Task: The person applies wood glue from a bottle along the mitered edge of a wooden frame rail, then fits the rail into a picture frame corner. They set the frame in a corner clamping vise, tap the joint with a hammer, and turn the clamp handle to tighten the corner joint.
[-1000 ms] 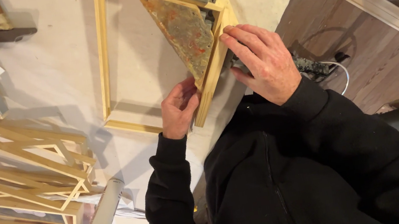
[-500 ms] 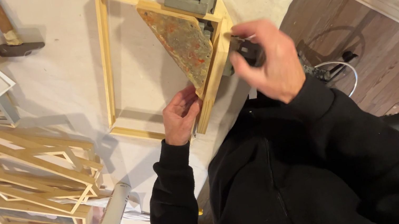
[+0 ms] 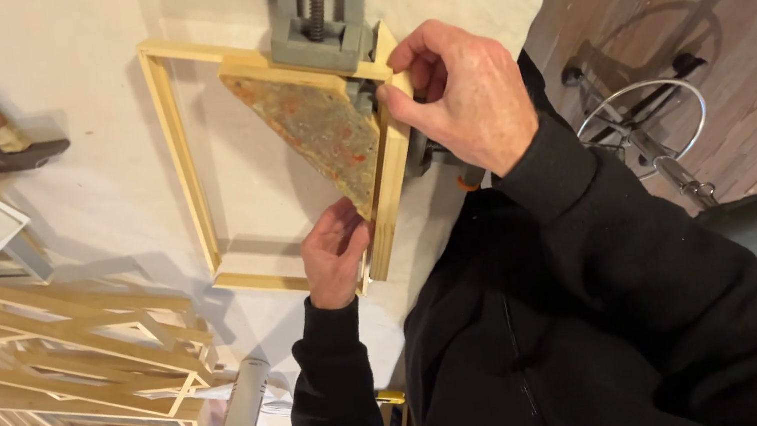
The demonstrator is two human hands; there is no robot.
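On the table (image 3: pixel 111 184), the frame (image 3: pixel 190 172) sits clamped at one corner, left hand (image 3: pixel 337 255) and right hand (image 3: pixel 466 93) each in a pinching grip on its near rail (image 3: pixel 391 181), not yet released.

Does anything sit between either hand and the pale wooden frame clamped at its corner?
Nothing visible does. The left hand already grips the near end of the pale wooden rectangular frame, and the right hand has its fingers on the frame's corner beside the grey metal corner clamp.
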